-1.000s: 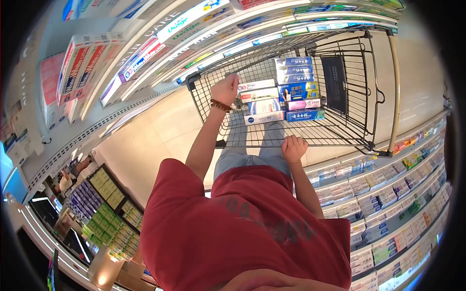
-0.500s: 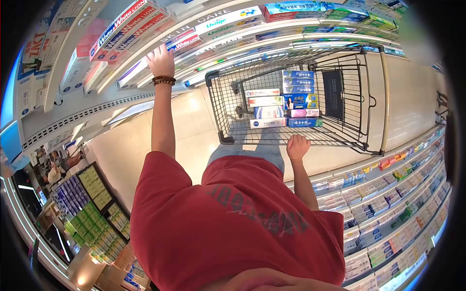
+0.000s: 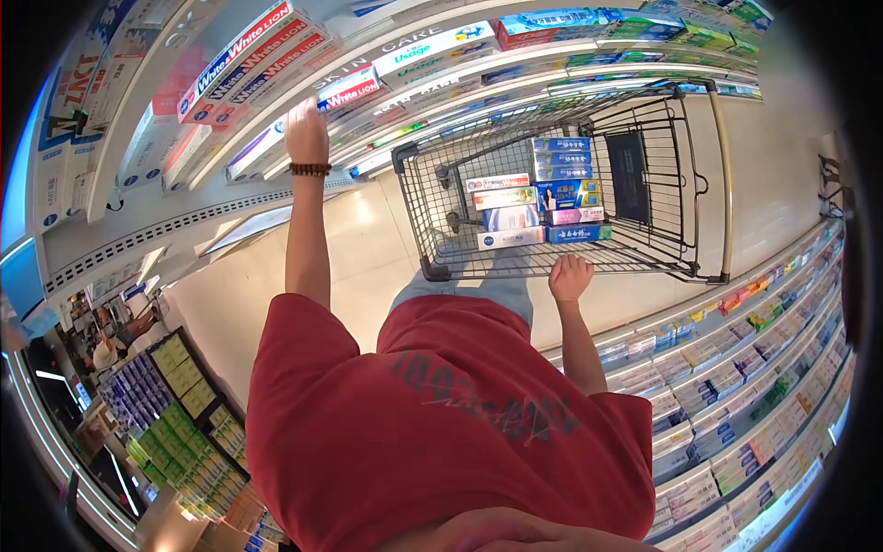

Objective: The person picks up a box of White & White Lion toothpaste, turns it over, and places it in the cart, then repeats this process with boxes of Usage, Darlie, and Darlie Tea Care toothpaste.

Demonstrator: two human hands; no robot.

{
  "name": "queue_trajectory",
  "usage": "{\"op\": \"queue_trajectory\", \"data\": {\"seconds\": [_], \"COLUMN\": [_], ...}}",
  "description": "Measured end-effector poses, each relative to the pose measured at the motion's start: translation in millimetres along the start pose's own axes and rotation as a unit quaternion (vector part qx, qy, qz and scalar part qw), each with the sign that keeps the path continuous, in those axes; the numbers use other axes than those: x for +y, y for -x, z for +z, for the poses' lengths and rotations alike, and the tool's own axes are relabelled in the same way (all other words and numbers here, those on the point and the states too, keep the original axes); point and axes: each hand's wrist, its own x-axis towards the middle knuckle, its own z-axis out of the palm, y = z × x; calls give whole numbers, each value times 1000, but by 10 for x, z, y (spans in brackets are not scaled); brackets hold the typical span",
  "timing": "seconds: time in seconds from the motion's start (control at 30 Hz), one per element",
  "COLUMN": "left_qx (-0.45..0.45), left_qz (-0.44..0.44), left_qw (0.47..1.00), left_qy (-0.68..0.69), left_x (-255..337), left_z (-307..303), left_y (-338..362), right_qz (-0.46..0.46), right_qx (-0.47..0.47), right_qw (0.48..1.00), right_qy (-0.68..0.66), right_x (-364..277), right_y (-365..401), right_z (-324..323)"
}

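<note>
My left hand, with a beaded bracelet at its wrist, reaches to the shelf beside a White & White box. Its fingertips are blurred against the shelf front, so a hold on any box cannot be made out. My right hand has its fingers curled over the near rim of a wire shopping cart. Inside the cart lie several toothpaste boxes in two columns, among them a blue box, a pink box and a white box.
Stacked White & White boxes stand on the shelf at upper left. An Usage box is farther along. Another stocked shelf runs along the lower right. Green and purple goods are stacked at lower left.
My left hand's fingers, spread before, now look bunched and blurred at the shelf. The shelf boxes and cart have shifted slightly in view. My right hand remains on the cart rim.
</note>
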Motion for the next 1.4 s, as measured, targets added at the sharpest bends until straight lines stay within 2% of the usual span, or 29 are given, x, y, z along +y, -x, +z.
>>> {"op": "queue_trajectory", "data": {"seconds": [0.07,0.13,0.2,0.3,0.37,0.43,0.5,0.57,0.63,0.7,0.77,0.83,0.9,0.97,1.07,1.17,1.27,1.37,1.4], "left_qx": [68,97,58,-110,-164,-256,-370,-515,-546,-608,-661,-624,-652,-644,-687,-658,-651,-570,-543], "left_qz": [25,26,59,88,80,38,-44,-178,-160,-182,-118,-69,-108,-69,-112,-132,-94,26,9], "left_qw": [997,993,981,947,927,902,858,775,755,700,664,719,697,706,656,685,712,791,819], "left_qy": [25,61,175,288,327,346,353,319,327,328,329,299,278,285,293,283,244,219,187], "left_x": [244,619,1063,1719,2143,2436,2642,2851,2912,3080,3193,3197,3152,3115,3171,3257,3304,3238,3254], "left_z": [-255,-476,-607,-419,-38,583,1317,1932,2624,2829,2961,3044,3101,3161,3070,3068,3040,3341,3286], "left_y": [254,554,776,954,996,1085,1270,1402,1745,1718,1680,1863,2019,2117,1986,2062,2082,2441,2392], "right_qz": [0,-1,8,23,27,28,32,36,35,38,41,37,34,29,27,26,24,23,23], "right_qx": [5,15,12,14,13,11,8,2,7,1,-12,2,6,8,5,5,8,15,19], "right_qw": [1000,1000,1000,998,998,998,998,998,996,997,996,996,995,996,997,997,997,996,995], "right_qy": [-8,-13,-23,-50,-46,-50,-53,-60,-76,-73,-72,-77,-88,-84,-76,-69,-71,-86,-92], "right_x": [-4,23,10,8,16,-1,22,35,56,98,95,120,129,150,156,148,155,149,146], "right_y": [-2,-11,-65,-36,-73,-80,-84,-93,-81,-55,-57,-48,-37,-45,-56,-56,-69,-68,-70], "right_z": [-15,11,-2,-29,-64,-76,-47,-30,-19,26,4,42,51,72,56,40,34,18,12]}}
